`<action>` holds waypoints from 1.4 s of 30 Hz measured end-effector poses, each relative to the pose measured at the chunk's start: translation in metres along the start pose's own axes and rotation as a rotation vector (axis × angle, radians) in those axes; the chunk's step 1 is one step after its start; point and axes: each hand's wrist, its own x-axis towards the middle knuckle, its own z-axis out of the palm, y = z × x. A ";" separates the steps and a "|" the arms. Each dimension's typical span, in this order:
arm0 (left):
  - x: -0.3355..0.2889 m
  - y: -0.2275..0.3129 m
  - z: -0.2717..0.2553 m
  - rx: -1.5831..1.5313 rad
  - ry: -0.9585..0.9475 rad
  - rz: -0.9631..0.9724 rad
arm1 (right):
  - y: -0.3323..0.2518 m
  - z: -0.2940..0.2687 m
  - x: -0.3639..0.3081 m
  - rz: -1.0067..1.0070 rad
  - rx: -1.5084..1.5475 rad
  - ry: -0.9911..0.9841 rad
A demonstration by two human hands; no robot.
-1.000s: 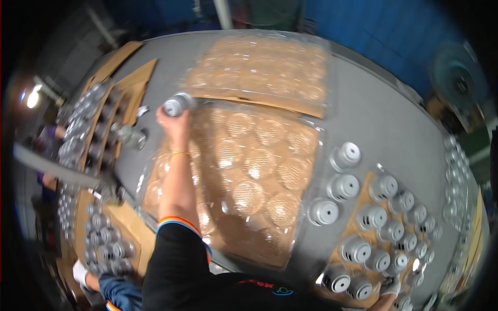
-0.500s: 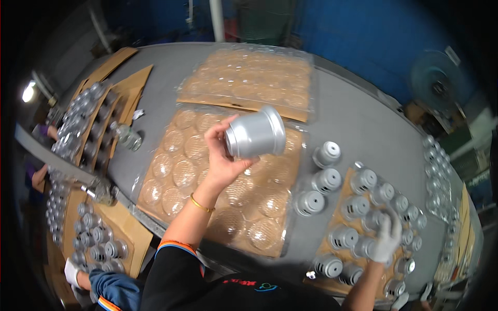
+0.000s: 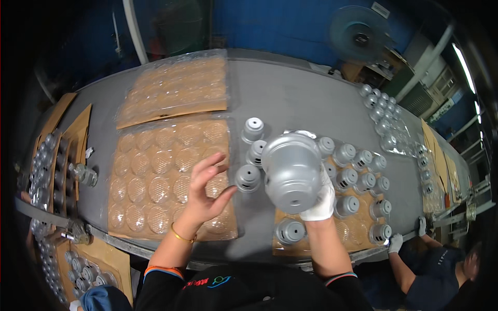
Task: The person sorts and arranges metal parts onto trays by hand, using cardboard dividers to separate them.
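Note:
My right hand (image 3: 324,199), in a white glove, grips a silver bell-shaped metal cup (image 3: 293,173) from its right side. The cup is tilted, with its narrow end and small centre hole facing me. My left hand (image 3: 207,194) is bare, its fingers apart and curved, with nothing in it. It hovers over the right edge of a clear plastic tray (image 3: 158,181) of round hollows on cardboard. Just right of that hand stand three silver cups, the nearest cup (image 3: 248,179) closest to it. Behind my right hand, a second tray (image 3: 290,252) carries several silver cups and some bare hollows.
A stack of clear trays on cardboard (image 3: 176,88) lies farther back on the grey table (image 3: 290,93). A glass bottle (image 3: 84,174) lies at left beside upright cardboard dividers. More cups (image 3: 381,111) stand at the far right. A co-worker (image 3: 433,274) sits at right, gloved hand at the table edge.
The view has swung to the right. My left hand held a silver cup and is now free of it. My right hand, earlier over the filled tray, now holds a cup beside my left hand.

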 end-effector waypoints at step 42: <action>0.084 0.118 0.185 -1.151 0.342 -1.082 | -0.064 -0.094 -0.093 -0.006 0.067 -0.193</action>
